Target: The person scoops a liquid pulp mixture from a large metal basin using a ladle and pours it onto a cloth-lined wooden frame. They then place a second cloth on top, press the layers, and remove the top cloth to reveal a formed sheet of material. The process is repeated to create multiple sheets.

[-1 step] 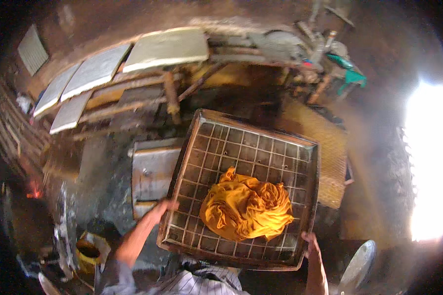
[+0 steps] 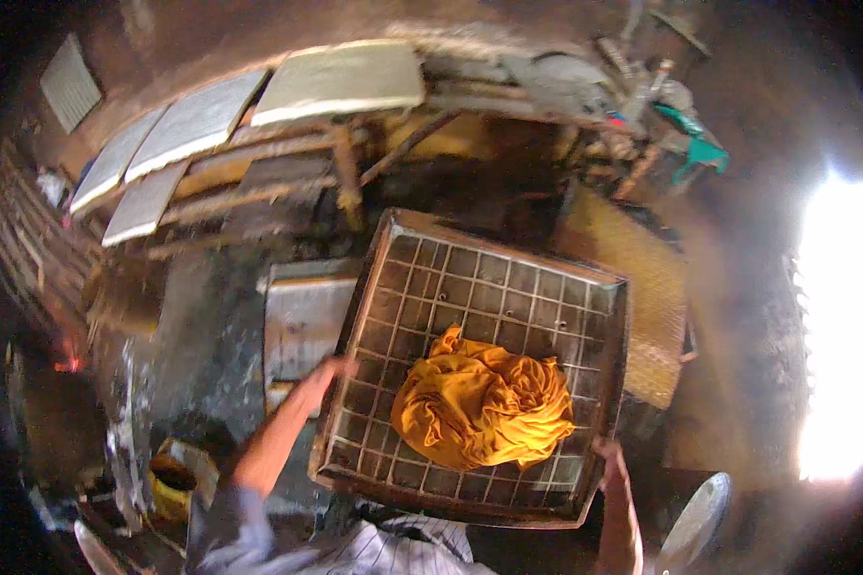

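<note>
My left hand (image 2: 338, 368) is closed on the left side of a square, shallow frame-like tray (image 2: 479, 238). The tray has a raised rusty-brown rim, and a grid of thin bars runs across its inside. At its right side, near the lower right corner, my right hand (image 2: 608, 448) grips the rim. A crumpled orange-yellow cloth (image 2: 484, 401) is heaped on the grid, a little toward the near side. The tray is held in front of my body, turned slightly clockwise. Fingers that pass under the rim are hidden.
Pale flat slabs (image 2: 340, 81) lie on a wooden bench at the far left. Below the tray's left side sits a metal-topped box (image 2: 307, 321). A yellow bucket (image 2: 170, 489) stands at lower left, with a small red glow (image 2: 68, 365) beyond. A yellowish board (image 2: 633, 287) leans at right.
The surroundings have shifted slightly right and up in the view. The tray, the cloth and my hands are in nearly the same places, both hands still gripping.
</note>
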`<action>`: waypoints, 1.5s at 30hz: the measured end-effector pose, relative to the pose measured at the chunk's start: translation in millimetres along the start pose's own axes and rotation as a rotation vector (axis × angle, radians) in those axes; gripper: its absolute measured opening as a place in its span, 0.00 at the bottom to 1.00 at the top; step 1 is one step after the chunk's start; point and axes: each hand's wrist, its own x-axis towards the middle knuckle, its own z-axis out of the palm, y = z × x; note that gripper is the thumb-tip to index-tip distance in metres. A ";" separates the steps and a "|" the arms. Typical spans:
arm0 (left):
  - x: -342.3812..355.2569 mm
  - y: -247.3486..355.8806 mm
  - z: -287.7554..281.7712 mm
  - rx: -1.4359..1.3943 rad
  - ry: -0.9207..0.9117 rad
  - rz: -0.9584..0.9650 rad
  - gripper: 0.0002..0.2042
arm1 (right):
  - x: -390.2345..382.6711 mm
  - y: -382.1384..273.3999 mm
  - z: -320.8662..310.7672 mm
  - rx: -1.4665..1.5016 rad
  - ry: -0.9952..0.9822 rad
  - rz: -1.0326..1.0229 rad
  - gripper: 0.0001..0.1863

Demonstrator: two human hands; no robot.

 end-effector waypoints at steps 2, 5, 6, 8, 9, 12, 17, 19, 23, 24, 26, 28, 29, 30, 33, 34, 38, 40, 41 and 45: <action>34.6 37.1 31.0 0.005 0.161 -0.189 0.17 | 29.0 -12.2 7.0 -0.041 0.047 0.046 0.36; 52.0 -23.7 -13.5 -0.045 -0.005 -0.083 0.16 | 68.3 -17.5 -14.1 -0.260 0.002 0.063 0.41; 46.4 -33.4 -11.8 -0.062 0.011 -0.098 0.15 | 60.3 -24.4 2.6 -0.231 0.099 0.079 0.41; 45.5 -76.2 -41.3 -0.141 0.190 -0.130 0.14 | 40.0 -55.0 65.2 -0.253 0.161 0.081 0.40; 46.2 -69.0 -0.6 -0.115 0.209 -0.091 0.11 | 49.7 -40.3 40.0 -0.258 0.210 0.068 0.39; 29.8 -43.7 -1.6 -0.133 0.153 0.032 0.07 | 87.0 -6.6 -6.0 -0.199 0.160 -0.072 0.28; -5.2 -51.8 14.5 -0.163 0.304 0.128 0.09 | 107.3 -3.5 -25.6 -0.320 0.171 0.067 0.15; -19.0 -67.4 14.8 -0.172 0.399 0.038 0.10 | 106.0 -8.6 -29.2 -0.327 0.089 0.190 0.17; -51.9 -20.8 47.7 0.011 0.464 -0.027 0.09 | 127.1 10.0 -79.3 -0.384 0.096 0.121 0.20; -57.4 -18.6 45.6 -0.044 0.420 -0.041 0.09 | 134.6 16.1 -90.2 -0.424 0.059 0.063 0.21; -70.4 -26.3 37.1 -0.149 0.355 -0.089 0.10 | 118.1 11.5 -68.7 -0.382 0.008 0.142 0.22; -92.1 6.6 57.8 -0.055 0.468 -0.162 0.10 | 80.6 -11.7 -50.0 -0.325 0.011 0.211 0.24; -95.6 15.6 61.1 -0.033 0.469 -0.202 0.10 | 83.8 -5.9 -60.4 -0.414 0.032 0.101 0.19; -88.4 -2.9 50.7 -0.027 0.428 -0.136 0.11 | 86.6 -4.3 -59.3 -0.398 0.029 0.109 0.19; -78.0 -31.8 32.2 -0.115 0.372 -0.217 0.14 | 75.4 10.4 -57.5 -0.386 0.018 0.131 0.19; -80.0 -30.1 31.3 -0.163 0.324 -0.235 0.17 | 66.3 13.7 -53.7 -0.408 0.014 0.136 0.22; -88.2 -38.5 16.8 -0.206 0.402 -0.331 0.29 | 44.9 -45.8 -7.1 -0.504 -0.014 0.078 0.31; -111.4 -48.8 34.9 -0.283 0.328 -0.322 0.36 | 36.9 -10.7 -36.8 -0.653 0.015 -0.013 0.33; -132.5 -62.3 45.5 -0.220 0.441 -0.356 0.37 | 29.7 13.3 -48.0 -0.728 0.014 -0.059 0.33; -197.3 -147.7 62.3 -0.384 0.324 -0.321 0.34 | 3.3 95.5 -107.9 -0.839 -0.110 0.051 0.34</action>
